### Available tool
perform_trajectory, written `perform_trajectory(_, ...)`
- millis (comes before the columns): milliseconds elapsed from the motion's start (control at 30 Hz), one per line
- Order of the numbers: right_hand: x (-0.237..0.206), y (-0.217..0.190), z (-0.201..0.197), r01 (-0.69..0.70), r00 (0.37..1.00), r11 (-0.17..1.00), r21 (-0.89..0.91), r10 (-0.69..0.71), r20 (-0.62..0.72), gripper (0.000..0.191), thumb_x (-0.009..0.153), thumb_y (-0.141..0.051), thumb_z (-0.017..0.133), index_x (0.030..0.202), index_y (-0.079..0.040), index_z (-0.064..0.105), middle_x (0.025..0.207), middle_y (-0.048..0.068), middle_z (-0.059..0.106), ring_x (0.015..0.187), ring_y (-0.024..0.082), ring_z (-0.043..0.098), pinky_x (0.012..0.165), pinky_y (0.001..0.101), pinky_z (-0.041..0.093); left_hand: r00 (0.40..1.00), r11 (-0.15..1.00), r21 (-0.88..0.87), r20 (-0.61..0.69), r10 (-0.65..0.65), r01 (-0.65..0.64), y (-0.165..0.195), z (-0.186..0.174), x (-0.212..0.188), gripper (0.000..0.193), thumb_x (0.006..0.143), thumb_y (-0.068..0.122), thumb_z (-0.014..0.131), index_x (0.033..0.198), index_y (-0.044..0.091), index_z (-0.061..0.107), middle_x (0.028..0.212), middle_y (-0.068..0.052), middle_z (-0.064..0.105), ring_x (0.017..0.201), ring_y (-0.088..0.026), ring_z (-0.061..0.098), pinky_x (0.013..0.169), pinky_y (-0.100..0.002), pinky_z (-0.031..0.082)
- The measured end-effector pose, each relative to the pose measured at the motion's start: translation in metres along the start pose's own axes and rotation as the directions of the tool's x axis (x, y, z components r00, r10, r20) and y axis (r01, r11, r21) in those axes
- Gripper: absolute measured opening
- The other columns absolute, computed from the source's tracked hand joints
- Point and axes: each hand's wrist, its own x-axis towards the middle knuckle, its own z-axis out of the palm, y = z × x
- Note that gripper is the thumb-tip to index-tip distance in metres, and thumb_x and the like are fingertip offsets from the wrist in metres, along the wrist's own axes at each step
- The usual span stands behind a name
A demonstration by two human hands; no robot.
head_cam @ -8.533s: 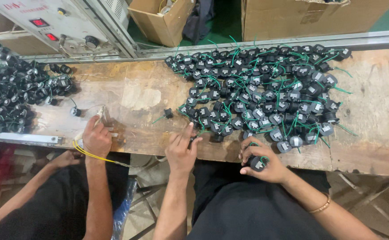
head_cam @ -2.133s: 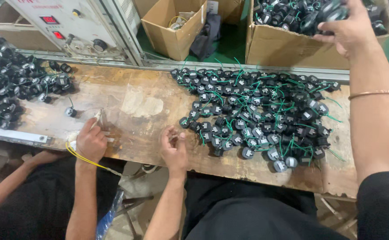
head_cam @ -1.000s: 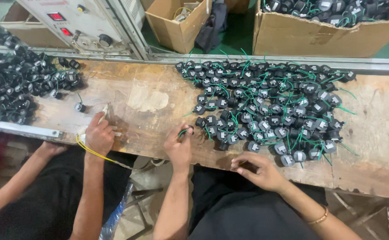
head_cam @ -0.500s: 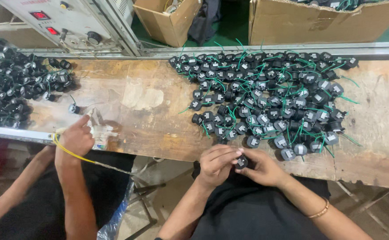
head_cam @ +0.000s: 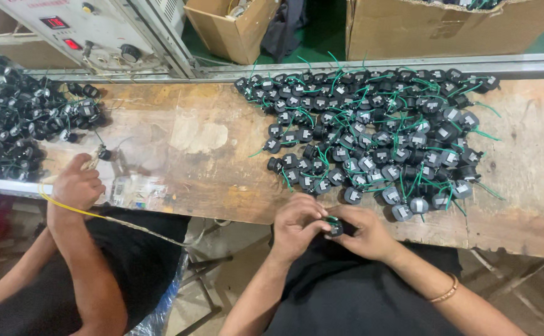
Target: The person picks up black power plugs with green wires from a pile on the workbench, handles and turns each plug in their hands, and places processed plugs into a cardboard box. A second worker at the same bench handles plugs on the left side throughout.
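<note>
My left hand [head_cam: 295, 224] and my right hand [head_cam: 362, 231] meet at the near edge of the worn wooden bench [head_cam: 203, 168]. Together they pinch one small black round part [head_cam: 334, 226] with a green wire. Just beyond my hands lies a big heap of the same black parts with green wires [head_cam: 371, 130], spread over the right half of the bench.
A co-worker's hand [head_cam: 76, 185] at the left holds a tool with a yellow cable [head_cam: 91, 214], next to a second heap of black parts [head_cam: 20, 127]. A grey test box with red displays [head_cam: 91, 31] and cardboard boxes [head_cam: 237, 28] stand behind the bench.
My right hand came back from the far box to the bench edge, my left hand left the heap, and both closed on one black part. The co-worker's hand shifted slightly left.
</note>
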Motion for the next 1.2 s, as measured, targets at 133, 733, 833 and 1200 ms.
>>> perform_trajectory(133, 0.004, -0.008, -0.006, -0.009, 1.000, 0.998, 0.059, 0.009, -0.009, 0.031, 0.077, -0.008, 0.084, 0.103, -0.005, 0.066, 0.109, 0.008, 0.075, 0.102, 0.024, 0.075, 0.088, 0.0351, 0.057, 0.943, 0.956, 0.292, -0.326, 0.062, 0.038, 0.009, -0.039, 0.021, 0.014, 0.084, -0.005, 0.075, 0.093, 0.005, 0.071, 0.104, -0.008, 0.076, 0.098, -0.023, 0.071, 0.090, -0.035, 0.057)
perform_trajectory(733, -0.001, 0.006, -0.005, -0.086, 0.995, 0.955, 0.284, 0.069, 0.070, 0.053, 0.088, -0.005, 0.073, 0.138, -0.003, 0.056, 0.115, 0.010, 0.070, 0.105, 0.021, 0.068, 0.095, 0.0349, 0.054, 0.896, 0.992, 0.074, -0.439, -0.062, 0.104, 0.002, -0.052, 0.038, 0.017, 0.103, 0.002, 0.059, 0.117, 0.000, 0.070, 0.129, -0.015, 0.071, 0.120, -0.019, 0.068, 0.106, -0.035, 0.053)
perform_trajectory(833, -0.004, 0.011, -0.006, -0.024, 0.999, 0.987, 0.156, 0.016, 0.052, 0.066, 0.083, -0.009, 0.078, 0.143, -0.001, 0.050, 0.116, 0.011, 0.069, 0.109, 0.023, 0.067, 0.097, 0.0371, 0.051, 0.975, 0.976, 0.140, -0.173, -0.141, 0.166, 0.028, -0.024, 0.021, 0.015, 0.097, -0.004, 0.063, 0.105, 0.001, 0.075, 0.113, -0.012, 0.081, 0.099, -0.019, 0.075, 0.081, -0.034, 0.056)
perform_trajectory(1200, -0.016, 0.043, -0.004, 0.085, 0.996, 0.995, 0.058, -0.086, 0.025, 0.051, 0.078, -0.014, 0.083, 0.123, 0.000, 0.066, 0.115, 0.015, 0.072, 0.106, 0.029, 0.071, 0.091, 0.0372, 0.053, 0.914, 0.868, 0.318, 0.267, 0.305, -0.382, 0.055, 0.012, 0.038, 0.025, 0.078, -0.003, 0.076, 0.101, 0.003, 0.070, 0.113, -0.012, 0.074, 0.107, -0.032, 0.073, 0.096, -0.039, 0.059)
